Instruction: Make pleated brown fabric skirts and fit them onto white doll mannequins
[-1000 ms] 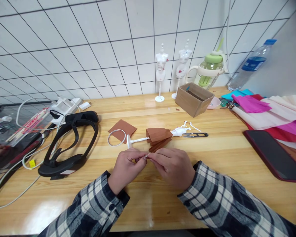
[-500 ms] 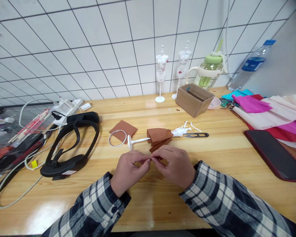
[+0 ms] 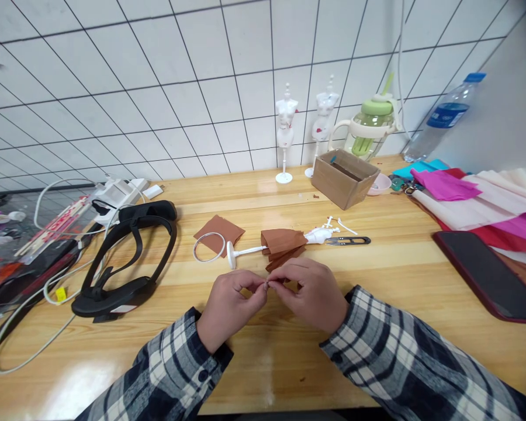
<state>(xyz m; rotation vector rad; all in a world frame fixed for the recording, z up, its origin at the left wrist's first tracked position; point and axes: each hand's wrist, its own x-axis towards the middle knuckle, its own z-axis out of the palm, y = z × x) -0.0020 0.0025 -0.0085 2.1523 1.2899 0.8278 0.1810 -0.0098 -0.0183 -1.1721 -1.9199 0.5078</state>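
My left hand (image 3: 236, 298) and my right hand (image 3: 309, 292) meet fingertip to fingertip above the table. Both are closed in a pinch on something too small to make out. Just beyond them a small white dress-form mannequin (image 3: 319, 235) lies on its side, wrapped in a brown cloth skirt (image 3: 283, 242), its round base pointing left. Thread snips (image 3: 348, 240) lie beside its shoulder end. Left of the base, a silver ring (image 3: 194, 251) overlaps a flat brown cloth piece (image 3: 228, 227).
Two white mannequins (image 3: 286, 128) stand near the tiled wall. Right of them are a cardboard box (image 3: 344, 184), a lidded cup (image 3: 372, 126), a water bottle (image 3: 447, 117), folded coloured cloth (image 3: 477, 202) and a phone (image 3: 486, 272). At left lie a black headset (image 3: 134, 292) and cables (image 3: 35, 354).
The pinched fingertips have shifted very slightly and remain together. The things on the table lie as before.
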